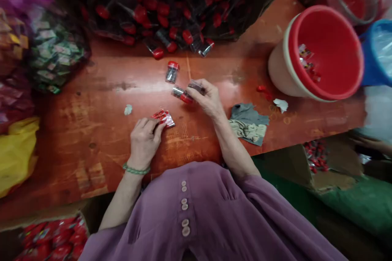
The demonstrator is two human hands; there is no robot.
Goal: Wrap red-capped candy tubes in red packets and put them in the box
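My left hand [143, 136], with a green bangle at its wrist, pinches the near edge of some small red-and-white printed packets [167, 118] on the table. Farther right, my right hand [210, 98] has its thumb and fingers closed on a small see-through jar [197, 86] with dark contents, partly hidden by the fingers. A red-capped jar [177, 91] lies on its side against or just beside those fingertips; I cannot tell if they touch. Beyond it is another red-capped jar [172, 71] with dark contents.
Many red-capped jars [165, 20] fill a dark container at the back. A red bucket [326, 49] stands right, near a grey cloth [249, 116] and rubber bands [284, 118]. Left are a bag of green packets [56, 53] and a yellow bag [18, 151]. Open cartons sit below the table edge.
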